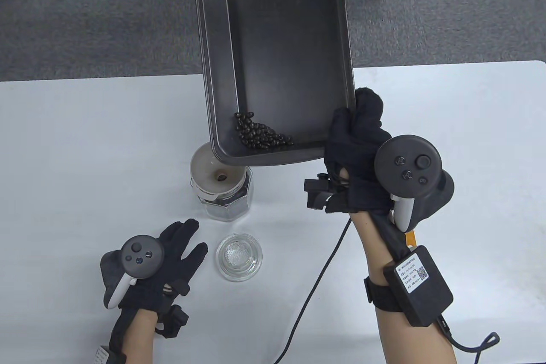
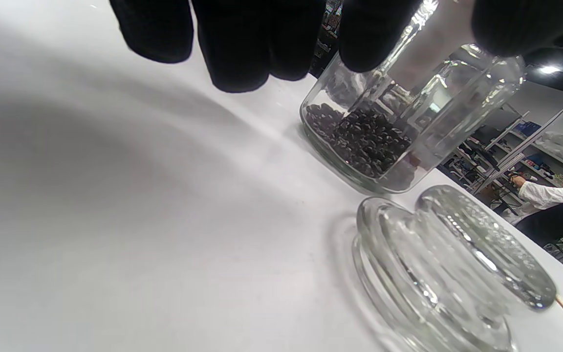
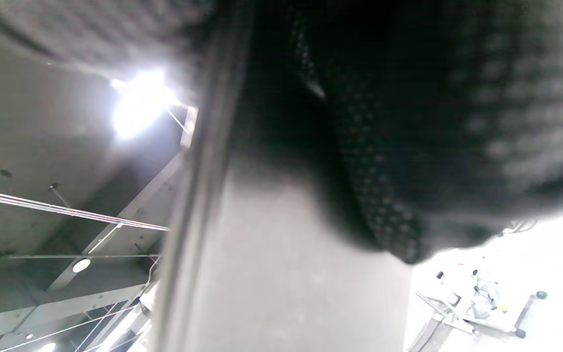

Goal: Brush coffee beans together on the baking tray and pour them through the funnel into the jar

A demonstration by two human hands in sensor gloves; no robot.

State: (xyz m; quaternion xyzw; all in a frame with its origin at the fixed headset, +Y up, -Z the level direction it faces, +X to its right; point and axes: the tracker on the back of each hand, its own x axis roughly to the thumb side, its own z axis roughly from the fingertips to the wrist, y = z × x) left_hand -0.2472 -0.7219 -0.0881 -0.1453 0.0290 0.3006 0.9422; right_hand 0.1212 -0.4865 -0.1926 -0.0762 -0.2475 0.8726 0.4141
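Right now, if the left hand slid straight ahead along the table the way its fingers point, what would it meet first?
Probably the glass jar holding the funnel. The left hand lies flat and open, fingers angled toward it. The glass lid sits just to the side, so the outer fingers might brush that first; depth is unclear.

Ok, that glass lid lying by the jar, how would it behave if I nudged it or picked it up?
The glass lid looks thick, so probably heavy for its size. Smooth glass may be slippery in a glove. It lies flat, so it would likely slide, not roll.
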